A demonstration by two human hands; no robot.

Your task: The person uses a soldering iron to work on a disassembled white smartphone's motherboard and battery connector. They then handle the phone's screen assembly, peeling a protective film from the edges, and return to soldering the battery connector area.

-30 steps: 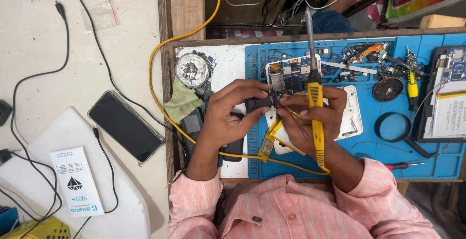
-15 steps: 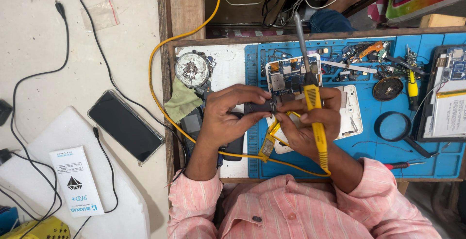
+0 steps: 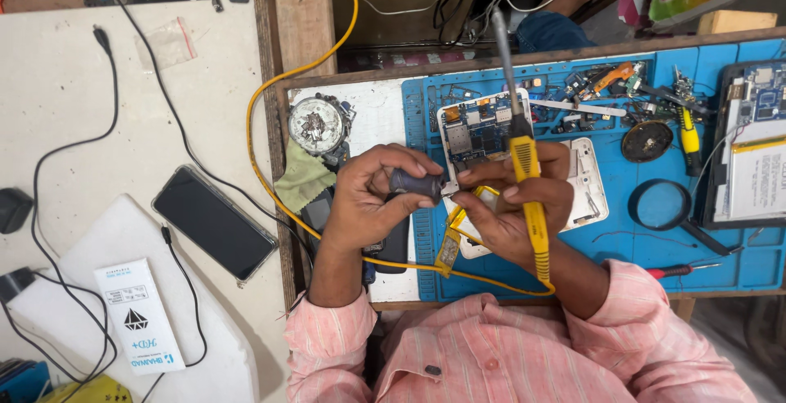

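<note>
Left hand point(image 3: 364, 206) fingers clamp the dark grip point(image 3: 416, 183); right hand point(image 3: 512, 206) fingers clamp the yellow soldering iron point(image 3: 524, 165), tip toward twelve o'clock: best brace wrists over the opened phone point(image 3: 479, 129)

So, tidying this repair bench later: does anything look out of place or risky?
The yellow-handled soldering iron in the right hand trails its yellow cord across the bench edge. A black smartphone lies askew among loose black cables.
</note>
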